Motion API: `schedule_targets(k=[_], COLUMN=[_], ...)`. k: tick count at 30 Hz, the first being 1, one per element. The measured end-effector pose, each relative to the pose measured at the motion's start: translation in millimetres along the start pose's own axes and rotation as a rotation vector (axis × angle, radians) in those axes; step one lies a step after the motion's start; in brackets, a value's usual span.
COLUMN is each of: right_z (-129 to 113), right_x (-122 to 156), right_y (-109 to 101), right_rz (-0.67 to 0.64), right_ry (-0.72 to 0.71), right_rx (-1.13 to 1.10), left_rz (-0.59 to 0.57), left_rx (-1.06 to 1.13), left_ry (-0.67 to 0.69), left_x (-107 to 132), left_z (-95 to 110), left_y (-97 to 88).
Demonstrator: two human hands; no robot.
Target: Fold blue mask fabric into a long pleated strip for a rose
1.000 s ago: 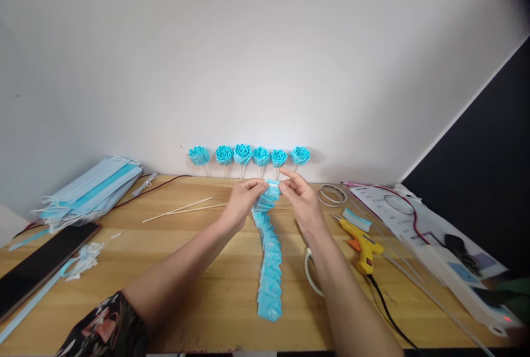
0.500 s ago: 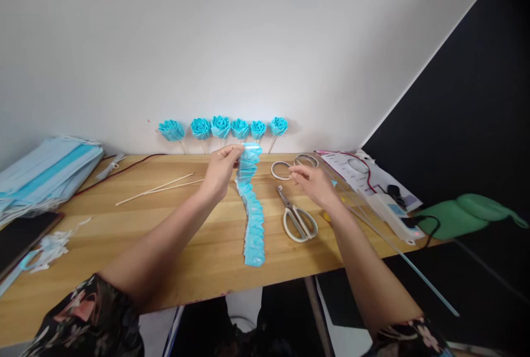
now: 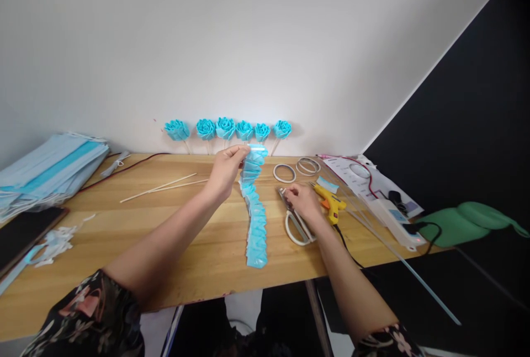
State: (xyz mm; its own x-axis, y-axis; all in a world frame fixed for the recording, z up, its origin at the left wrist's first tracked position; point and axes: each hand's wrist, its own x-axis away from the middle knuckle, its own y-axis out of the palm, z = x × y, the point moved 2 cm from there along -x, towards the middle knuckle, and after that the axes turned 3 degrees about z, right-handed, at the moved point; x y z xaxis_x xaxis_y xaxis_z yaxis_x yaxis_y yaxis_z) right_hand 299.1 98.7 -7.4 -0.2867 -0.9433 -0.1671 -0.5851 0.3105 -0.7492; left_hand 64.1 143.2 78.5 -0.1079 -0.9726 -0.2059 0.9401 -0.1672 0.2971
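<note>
A long pleated strip of blue mask fabric (image 3: 255, 219) lies down the middle of the table. My left hand (image 3: 226, 172) pinches its raised far end, beside a narrow white band. Closed fingers of my right hand (image 3: 301, 200) are over the blades of the scissors (image 3: 296, 231); whether they touch the metal or hold something small is hidden. Beyond that hand rests a yellow glue gun (image 3: 333, 205) with a small blue piece (image 3: 328, 184) behind it. Against the wall lean several blue fabric flowers (image 3: 226, 127) on thin sticks.
Blue face masks (image 3: 53, 166) are stacked at the left, near a dark phone (image 3: 28, 230) and white scraps (image 3: 56, 244). Thin sticks (image 3: 157, 188) lie left of centre. Tape rolls (image 3: 284, 172) sit at the back. A power strip (image 3: 399, 224) and green pouch (image 3: 459, 222) are right.
My right hand has moved left and toward me, from near the tape rolls to over the scissors, uncovering the glue gun. My left hand still holds the strip's end.
</note>
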Motion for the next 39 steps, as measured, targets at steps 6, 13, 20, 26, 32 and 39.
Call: schedule_targets(k=[6,13,20,26,32,39], right_z=[8,-67,-135,-141,-146,-150], right_x=[5,23,28,27,26,23], right_y=[11,-37,-45,-35,-31,-26], right_rz=[0.093,0.49,0.722,0.759,0.78,0.78], right_ry=[0.077,-0.26,-0.813,-0.834,-0.819,-0.806], right_rx=[-0.217,-0.359,-0.006,0.147,0.226,0.31], left_rz=[0.006,0.036,0.119,0.148,0.147,0.121], left_rx=[0.008,0.037,-0.011,-0.059,-0.079,-0.104], left_ry=[-0.009,-0.087,0.032,0.145,0.206,0.232], left_x=[1,6,11,10,12,15], left_z=[-2,-2,-4,-8,-6,-2], left_y=[0.1,4.9,7.2,6.8,7.4,11.1])
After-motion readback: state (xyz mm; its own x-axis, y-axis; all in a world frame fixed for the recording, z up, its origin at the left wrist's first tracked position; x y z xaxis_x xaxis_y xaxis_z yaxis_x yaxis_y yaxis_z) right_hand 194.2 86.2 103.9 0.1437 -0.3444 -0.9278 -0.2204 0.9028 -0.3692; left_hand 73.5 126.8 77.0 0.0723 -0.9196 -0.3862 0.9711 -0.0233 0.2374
